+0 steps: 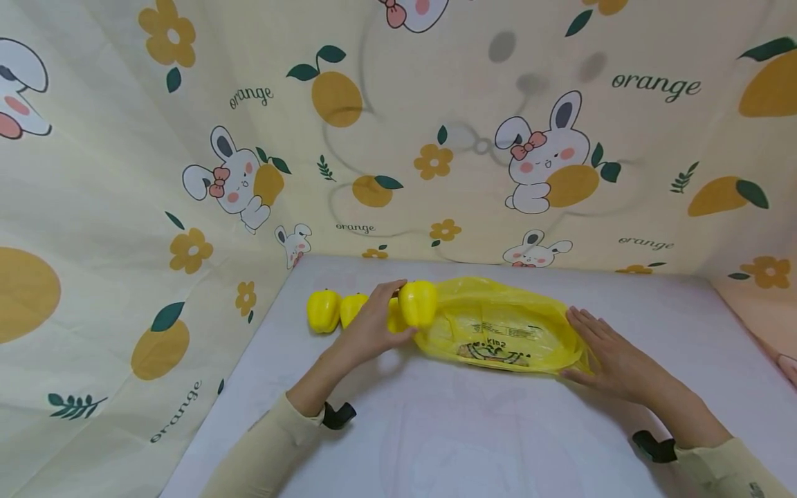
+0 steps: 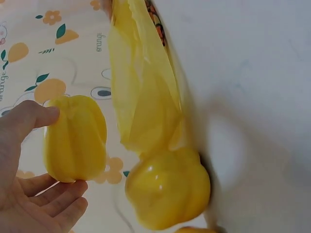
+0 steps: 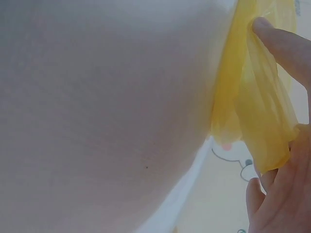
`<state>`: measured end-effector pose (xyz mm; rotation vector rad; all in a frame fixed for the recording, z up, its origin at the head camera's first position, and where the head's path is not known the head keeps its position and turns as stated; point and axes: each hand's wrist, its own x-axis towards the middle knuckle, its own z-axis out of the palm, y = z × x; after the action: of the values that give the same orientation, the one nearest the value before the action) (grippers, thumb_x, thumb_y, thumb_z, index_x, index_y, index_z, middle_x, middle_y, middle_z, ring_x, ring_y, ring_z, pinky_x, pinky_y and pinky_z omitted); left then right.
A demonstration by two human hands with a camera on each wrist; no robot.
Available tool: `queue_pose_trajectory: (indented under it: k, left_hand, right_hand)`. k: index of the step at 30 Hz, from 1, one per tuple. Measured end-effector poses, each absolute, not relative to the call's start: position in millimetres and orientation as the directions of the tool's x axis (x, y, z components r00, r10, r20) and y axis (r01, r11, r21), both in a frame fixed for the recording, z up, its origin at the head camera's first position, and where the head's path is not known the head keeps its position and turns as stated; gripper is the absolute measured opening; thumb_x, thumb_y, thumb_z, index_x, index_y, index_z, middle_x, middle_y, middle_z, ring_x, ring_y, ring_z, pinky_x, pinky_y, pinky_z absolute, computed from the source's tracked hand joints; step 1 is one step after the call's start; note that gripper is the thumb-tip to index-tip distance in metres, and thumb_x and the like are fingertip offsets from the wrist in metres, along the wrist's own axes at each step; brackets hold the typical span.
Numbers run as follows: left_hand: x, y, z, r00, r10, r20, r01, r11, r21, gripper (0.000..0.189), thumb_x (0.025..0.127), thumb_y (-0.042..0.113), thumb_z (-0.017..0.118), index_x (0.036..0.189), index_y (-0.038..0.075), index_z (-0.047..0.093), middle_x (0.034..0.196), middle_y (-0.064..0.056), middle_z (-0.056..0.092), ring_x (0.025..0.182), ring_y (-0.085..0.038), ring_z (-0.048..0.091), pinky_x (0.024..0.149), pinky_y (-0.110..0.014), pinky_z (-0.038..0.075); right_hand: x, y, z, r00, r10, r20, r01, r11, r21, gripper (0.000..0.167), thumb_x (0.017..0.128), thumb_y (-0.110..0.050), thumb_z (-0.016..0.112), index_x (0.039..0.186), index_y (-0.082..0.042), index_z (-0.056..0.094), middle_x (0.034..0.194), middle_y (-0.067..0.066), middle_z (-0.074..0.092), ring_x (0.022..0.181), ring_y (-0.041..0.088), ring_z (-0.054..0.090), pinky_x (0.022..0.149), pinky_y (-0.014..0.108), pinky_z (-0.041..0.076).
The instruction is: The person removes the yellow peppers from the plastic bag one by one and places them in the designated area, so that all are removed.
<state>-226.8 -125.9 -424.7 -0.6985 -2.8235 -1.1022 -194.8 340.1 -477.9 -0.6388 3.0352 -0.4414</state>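
My left hand (image 1: 373, 325) holds a yellow bell pepper (image 1: 418, 304) between thumb and fingers, lifted at the left end of a yellow plastic bag (image 1: 498, 325). In the left wrist view this bell pepper (image 2: 75, 138) is clear of the bag, and a second bell pepper (image 2: 167, 189) rests on the table by the bag's end. The bag lies on its side, with dark print on its front. At its right end my right hand (image 1: 623, 360) rests with straight fingers and thumb spread apart. The right wrist view shows the thumb (image 3: 282, 41) against the thin plastic.
More yellow bell peppers stand in a row on the white table (image 1: 473, 436), one at the far left (image 1: 324, 311) and another (image 1: 353, 308) partly behind my left hand. A cloth backdrop (image 1: 405, 138) printed with rabbits and oranges rises behind and at the sides.
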Motion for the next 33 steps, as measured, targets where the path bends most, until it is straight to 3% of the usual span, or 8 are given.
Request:
queue_pose_trajectory:
  k: [9, 20, 33]
  left_hand:
    - [-227, -144, -424, -0.908, 0.358, 0.218, 0.406, 0.625, 0.667, 0.090, 0.090, 0.023, 0.087, 0.164, 0.009, 0.036, 0.161, -0.013, 0.044, 0.144, -0.035, 0.050, 0.122, -0.052, 0.043]
    - [-226, -172, -420, -0.934, 0.288, 0.212, 0.353, 0.649, 0.674, 0.090, 0.091, 0.025, 0.086, 0.165, 0.010, 0.035, 0.161, -0.015, 0.043, 0.146, -0.038, 0.048, 0.122, -0.056, 0.042]
    - [-229, -207, -422, -0.938, 0.258, 0.230, 0.345, 0.641, 0.686, 0.091, 0.092, 0.021, 0.085, 0.166, 0.010, 0.032, 0.162, -0.017, 0.040, 0.147, -0.039, 0.044, 0.124, -0.060, 0.038]
  right_hand:
    - [-195, 342, -478, -0.914, -0.402, 0.057, -0.402, 0.876, -0.265, 0.122, 0.088, -0.065, 0.080, 0.172, -0.006, 0.015, 0.177, 0.021, 0.017, 0.161, 0.048, 0.019, 0.134, 0.049, 0.001]
    - [-194, 343, -478, -0.925, -0.379, 0.018, -0.367, 0.882, -0.296, 0.122, 0.088, -0.070, 0.077, 0.173, -0.011, 0.013, 0.178, 0.020, 0.016, 0.160, 0.051, 0.018, 0.130, 0.064, 0.012]
    - [-193, 342, -477, -0.919, -0.391, 0.044, -0.387, 0.877, -0.286, 0.121, 0.088, -0.066, 0.079, 0.172, -0.007, 0.016, 0.176, 0.023, 0.019, 0.160, 0.050, 0.019, 0.133, 0.052, 0.001]
